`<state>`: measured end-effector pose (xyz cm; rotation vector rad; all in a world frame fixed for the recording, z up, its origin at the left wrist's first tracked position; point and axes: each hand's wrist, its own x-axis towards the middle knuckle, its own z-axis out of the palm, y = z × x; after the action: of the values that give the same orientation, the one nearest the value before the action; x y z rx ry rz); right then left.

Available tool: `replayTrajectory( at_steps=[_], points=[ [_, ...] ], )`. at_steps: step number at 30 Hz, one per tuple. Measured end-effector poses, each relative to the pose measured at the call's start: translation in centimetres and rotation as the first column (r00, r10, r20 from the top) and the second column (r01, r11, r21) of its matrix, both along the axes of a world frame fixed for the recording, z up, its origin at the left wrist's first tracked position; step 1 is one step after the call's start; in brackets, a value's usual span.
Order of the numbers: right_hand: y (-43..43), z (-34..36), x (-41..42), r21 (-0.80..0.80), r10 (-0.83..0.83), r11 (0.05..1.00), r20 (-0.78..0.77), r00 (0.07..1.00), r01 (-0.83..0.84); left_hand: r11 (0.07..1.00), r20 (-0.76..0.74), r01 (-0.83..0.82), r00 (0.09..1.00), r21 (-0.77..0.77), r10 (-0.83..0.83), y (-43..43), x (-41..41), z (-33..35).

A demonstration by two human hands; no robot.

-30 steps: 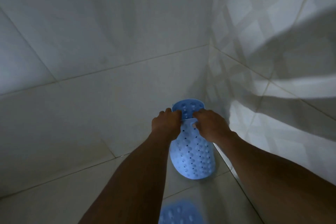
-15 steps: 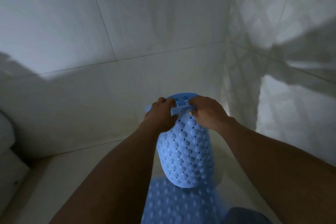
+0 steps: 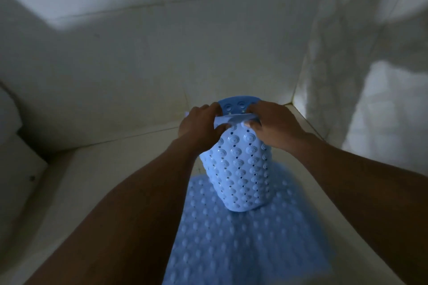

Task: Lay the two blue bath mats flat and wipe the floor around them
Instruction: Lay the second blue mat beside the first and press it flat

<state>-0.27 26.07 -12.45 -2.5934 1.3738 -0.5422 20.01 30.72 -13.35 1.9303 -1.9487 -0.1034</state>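
A light blue bath mat (image 3: 240,173) with raised bumps and small holes hangs folded in the air, its suction-cup underside showing at the top. My left hand (image 3: 199,126) and my right hand (image 3: 273,125) both grip its upper edge, one at each side. Its rounded lower end hangs over a second blue bath mat (image 3: 231,243), which lies on the pale tiled floor (image 3: 111,183) below, partly hidden by my arms.
Tiled walls close in ahead (image 3: 185,41) and at the right (image 3: 370,65), meeting in a corner. A pale rounded fixture (image 3: 14,169) with a dark gap behind it stands at the left edge.
The view has tilted down, so much more of the floor mat shows. Both hands still grip the hanging mat, and its lower end now hangs over the floor mat.
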Motion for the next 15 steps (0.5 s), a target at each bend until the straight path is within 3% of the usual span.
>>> replayTrajectory(
  at_steps=[8, 12, 15],
  points=[
    [7.0, -1.8, 1.5, -0.023, -0.01, 1.0, 0.003, 1.0, 0.01, 0.993, -0.068, -0.075, 0.995, -0.094, 0.069, 7.8, 1.5, -3.0],
    [7.6, -3.0, 0.9, -0.08, 0.035, 0.996, 0.035, 0.999, -0.032, 0.984, 0.092, -0.164, 0.981, -0.071, 0.17, 9.2, 2.4, -4.4],
    [8.4, -3.6, 0.7, -0.178, 0.012, 0.984, 0.008, 1.0, -0.011, 0.975, 0.066, -0.193, 0.977, -0.106, 0.201, 11.0, 1.8, -4.6]
  ],
)
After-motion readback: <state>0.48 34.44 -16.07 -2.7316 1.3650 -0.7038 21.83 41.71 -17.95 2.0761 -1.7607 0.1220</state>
